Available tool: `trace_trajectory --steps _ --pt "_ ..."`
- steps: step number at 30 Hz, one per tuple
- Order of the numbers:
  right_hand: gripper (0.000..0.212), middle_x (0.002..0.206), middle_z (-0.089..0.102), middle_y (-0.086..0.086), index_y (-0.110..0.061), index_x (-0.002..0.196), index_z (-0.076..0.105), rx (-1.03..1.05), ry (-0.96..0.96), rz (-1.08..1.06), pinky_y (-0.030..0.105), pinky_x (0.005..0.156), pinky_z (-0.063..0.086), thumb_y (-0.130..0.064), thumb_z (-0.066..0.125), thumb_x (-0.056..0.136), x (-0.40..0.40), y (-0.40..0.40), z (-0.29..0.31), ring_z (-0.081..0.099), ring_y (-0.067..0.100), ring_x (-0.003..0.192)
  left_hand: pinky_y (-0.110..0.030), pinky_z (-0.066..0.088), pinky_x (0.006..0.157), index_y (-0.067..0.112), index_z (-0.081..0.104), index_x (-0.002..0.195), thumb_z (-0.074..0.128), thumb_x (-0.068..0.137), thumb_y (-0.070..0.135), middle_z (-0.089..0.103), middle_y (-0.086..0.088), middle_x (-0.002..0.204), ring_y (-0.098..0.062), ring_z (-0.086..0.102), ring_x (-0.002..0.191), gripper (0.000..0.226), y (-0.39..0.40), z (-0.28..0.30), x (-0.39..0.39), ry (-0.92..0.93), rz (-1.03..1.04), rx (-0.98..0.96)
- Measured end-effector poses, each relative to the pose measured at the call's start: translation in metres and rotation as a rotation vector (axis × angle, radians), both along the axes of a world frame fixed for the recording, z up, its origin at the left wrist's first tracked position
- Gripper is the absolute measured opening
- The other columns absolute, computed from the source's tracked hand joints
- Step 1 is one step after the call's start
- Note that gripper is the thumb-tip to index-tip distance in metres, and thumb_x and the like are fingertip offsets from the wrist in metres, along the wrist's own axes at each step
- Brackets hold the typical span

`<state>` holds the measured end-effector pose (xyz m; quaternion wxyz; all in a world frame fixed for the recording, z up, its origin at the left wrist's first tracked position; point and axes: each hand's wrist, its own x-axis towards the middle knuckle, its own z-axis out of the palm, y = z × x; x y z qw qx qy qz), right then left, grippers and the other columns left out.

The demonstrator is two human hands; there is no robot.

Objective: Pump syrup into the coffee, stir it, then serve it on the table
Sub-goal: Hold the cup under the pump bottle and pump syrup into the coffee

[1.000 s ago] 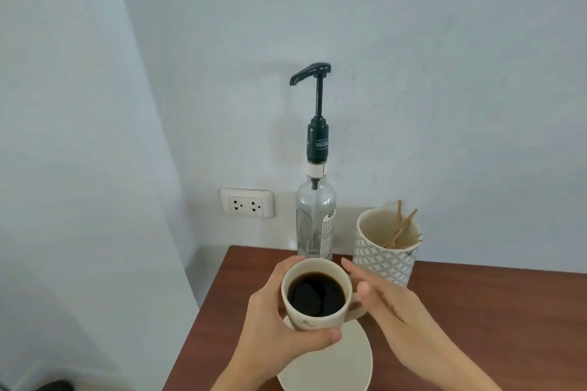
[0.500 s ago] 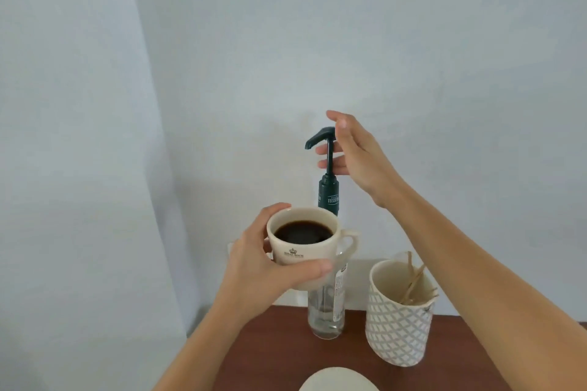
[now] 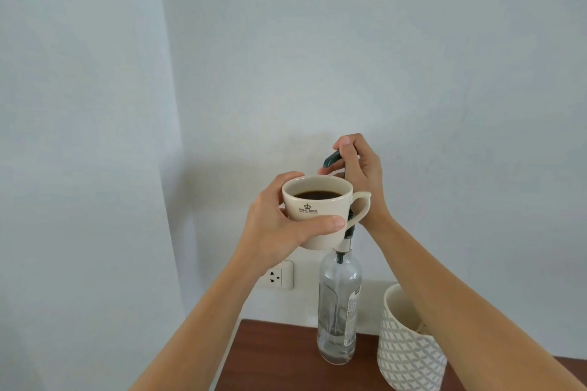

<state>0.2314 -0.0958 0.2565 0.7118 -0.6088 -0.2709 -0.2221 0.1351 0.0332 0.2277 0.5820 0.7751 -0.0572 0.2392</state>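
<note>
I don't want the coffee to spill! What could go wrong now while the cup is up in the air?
1. The left hand holds the coffee mug up alone, and it is quite full, so a wobble could slosh coffee out.
2. The right hand is on the pump head. Its spout sits near the mug's back rim, so syrup might miss the cup.
3. Pushing hard could tip the tall syrup bottle, which nobody is steadying, against the patterned cup beside it.
</note>
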Motion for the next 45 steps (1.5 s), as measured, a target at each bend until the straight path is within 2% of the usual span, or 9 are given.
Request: trace_trajectory --steps 5,9,12,17,21,26,30,37,45 --pt "0.025 0.070 0.054 0.015 -0.005 0.080 0.052 0.042 -0.034 -0.079 0.027 0.051 0.046 -0.016 0.044 0.101 0.003 0.005 -0.001 0.062 0.020 0.052 -0.031 0.061 0.081 0.036 0.063 0.118 0.089 0.035 0.054 0.076 0.012 0.107 -0.012 0.072 0.098 0.088 0.001 0.005 0.005 0.001 0.010 0.009" --pt "0.025 0.066 0.051 0.016 -0.009 0.078 0.052 0.058 -0.063 -0.084 0.043 0.055 0.047 -0.019 0.043 0.099 0.009 0.006 -0.004 0.064 0.046 0.062 -0.028 0.060 0.080 0.037 0.063 0.116 0.089 0.035 0.054 0.075 0.012 0.107 -0.011 0.072 0.097 0.087 0.001 0.006 0.006 -0.005 0.011 0.027" --pt "0.026 0.066 0.050 0.013 -0.010 0.077 0.051 0.048 -0.078 -0.083 0.053 0.059 0.048 -0.023 0.042 0.097 0.012 0.007 -0.005 0.060 0.054 0.071 -0.030 0.061 0.081 0.036 0.063 0.117 0.089 0.035 0.054 0.075 0.012 0.108 -0.010 0.072 0.097 0.087 0.001 0.008 0.007 -0.003 0.014 0.031" --pt "0.027 0.064 0.049 0.003 0.002 0.080 0.050 0.068 -0.097 -0.084 0.030 0.056 0.045 -0.012 0.039 0.101 0.008 0.006 -0.003 0.071 0.039 0.069 -0.032 0.061 0.082 0.035 0.064 0.117 0.089 0.035 0.053 0.075 0.010 0.110 -0.013 0.072 0.100 0.088 0.002 0.009 0.008 -0.004 0.018 0.038" --pt "0.028 0.068 0.048 0.006 0.003 0.080 0.050 0.079 -0.109 -0.082 0.024 0.054 0.044 -0.010 0.037 0.102 0.007 0.006 -0.004 0.071 0.025 0.062 -0.031 0.061 0.082 0.035 0.064 0.117 0.089 0.035 0.053 0.075 0.010 0.110 -0.014 0.072 0.100 0.088 0.002 0.009 0.008 -0.005 0.012 0.034" --pt "0.026 0.068 0.049 0.015 0.001 0.078 0.050 0.093 -0.113 -0.096 0.032 0.056 0.046 -0.012 0.038 0.098 0.015 0.005 -0.007 0.070 0.032 0.063 -0.030 0.061 0.081 0.037 0.064 0.116 0.089 0.035 0.053 0.075 0.011 0.109 -0.012 0.072 0.099 0.086 0.000 0.009 0.011 0.001 0.006 0.040" --pt "0.028 0.067 0.048 0.011 -0.014 0.071 0.050 0.070 -0.148 -0.136 0.056 0.061 0.047 -0.024 0.039 0.095 0.021 0.009 -0.008 0.058 0.054 0.070 -0.035 0.062 0.085 0.038 0.064 0.114 0.090 0.035 0.052 0.076 0.010 0.109 -0.014 0.073 0.100 0.084 0.001 0.009 0.011 -0.007 0.009 0.036" --pt "0.027 0.070 0.046 0.026 -0.013 0.071 0.050 0.070 -0.147 -0.159 0.055 0.058 0.044 -0.027 0.039 0.091 0.020 0.008 -0.007 0.056 0.056 0.069 -0.041 0.063 0.088 0.034 0.065 0.116 0.090 0.036 0.052 0.076 0.008 0.110 -0.017 0.073 0.102 0.086 0.002 0.009 0.011 -0.013 0.012 0.049" --pt "0.027 0.069 0.046 0.029 -0.014 0.069 0.049 0.065 -0.136 -0.171 0.054 0.056 0.045 -0.027 0.038 0.089 0.017 0.009 -0.005 0.056 0.056 0.068 -0.036 0.063 0.085 0.034 0.065 0.116 0.090 0.036 0.052 0.076 0.009 0.109 -0.015 0.073 0.101 0.085 0.002 0.010 0.011 -0.010 0.006 0.040"
